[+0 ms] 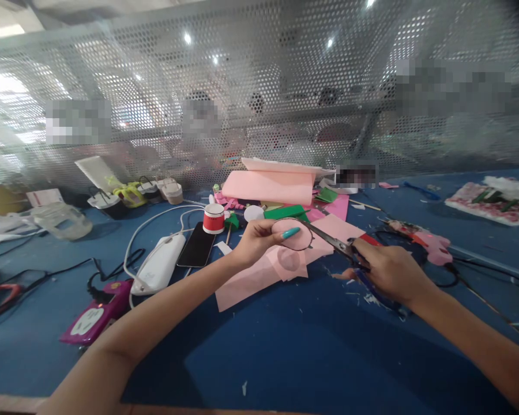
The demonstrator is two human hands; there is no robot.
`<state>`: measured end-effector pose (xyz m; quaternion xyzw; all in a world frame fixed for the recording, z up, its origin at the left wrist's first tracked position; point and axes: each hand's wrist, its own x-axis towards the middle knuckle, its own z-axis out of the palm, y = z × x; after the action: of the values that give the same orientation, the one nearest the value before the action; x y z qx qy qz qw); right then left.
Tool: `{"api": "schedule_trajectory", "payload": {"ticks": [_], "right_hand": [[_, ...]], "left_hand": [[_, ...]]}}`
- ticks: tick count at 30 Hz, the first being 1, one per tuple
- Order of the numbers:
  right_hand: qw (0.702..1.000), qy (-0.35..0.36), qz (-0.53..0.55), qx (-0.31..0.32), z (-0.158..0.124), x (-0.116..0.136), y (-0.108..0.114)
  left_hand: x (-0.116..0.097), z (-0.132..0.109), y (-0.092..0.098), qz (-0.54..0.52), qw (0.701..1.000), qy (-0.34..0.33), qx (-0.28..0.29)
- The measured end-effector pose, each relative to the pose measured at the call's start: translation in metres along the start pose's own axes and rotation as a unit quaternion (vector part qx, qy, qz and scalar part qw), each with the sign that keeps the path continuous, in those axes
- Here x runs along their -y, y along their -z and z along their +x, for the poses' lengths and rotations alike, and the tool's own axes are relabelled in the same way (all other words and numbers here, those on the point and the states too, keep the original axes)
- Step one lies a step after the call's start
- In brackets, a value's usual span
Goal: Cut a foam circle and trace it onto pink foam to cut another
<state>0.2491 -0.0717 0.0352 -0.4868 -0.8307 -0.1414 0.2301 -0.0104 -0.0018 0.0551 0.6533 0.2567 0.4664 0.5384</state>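
Observation:
My left hand [259, 239] pinches a round pink paper disc [294, 235] with a dark edge, its blue-green thumbnail on top. A pair of scissors [335, 243] is in my right hand [383, 268], fingers around the handles. The blades reach the right edge of the disc; whether they touch it I cannot tell. Below the disc lie pink paper sheets [246, 285], one with a round outline. Just behind my left hand are green paper [285, 212] and a small white disc [254, 214].
A red and white cup [214, 219], black phone [196, 246] and white power strip [159, 265] stand left. Further left lies a magenta device [97, 314]. A pink glue gun [432, 245] with cables lies right. A perforated metal screen [242, 86] rises behind the blue table [251, 346].

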Motion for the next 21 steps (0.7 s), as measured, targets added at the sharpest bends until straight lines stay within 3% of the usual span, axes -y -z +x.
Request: {"api": "schedule_trajectory", "payload": {"ticks": [8, 13, 21], "right_hand": [[0.999, -0.034, 0.02, -0.001, 0.001, -0.004, -0.002], [1.0, -0.021, 0.023, 0.007, 0.003, -0.008, -0.005], [0.999, -0.013, 0.027, 0.029, 0.002, -0.008, -0.006]], "left_hand": [[0.004, 0.002, 0.003, 0.008, 1.0, -0.003, -0.002], [0.002, 0.005, 0.007, -0.006, 1.0, -0.003, 0.003], [-0.004, 0.008, 0.013, 0.063, 0.998, -0.021, 0.016]]}}
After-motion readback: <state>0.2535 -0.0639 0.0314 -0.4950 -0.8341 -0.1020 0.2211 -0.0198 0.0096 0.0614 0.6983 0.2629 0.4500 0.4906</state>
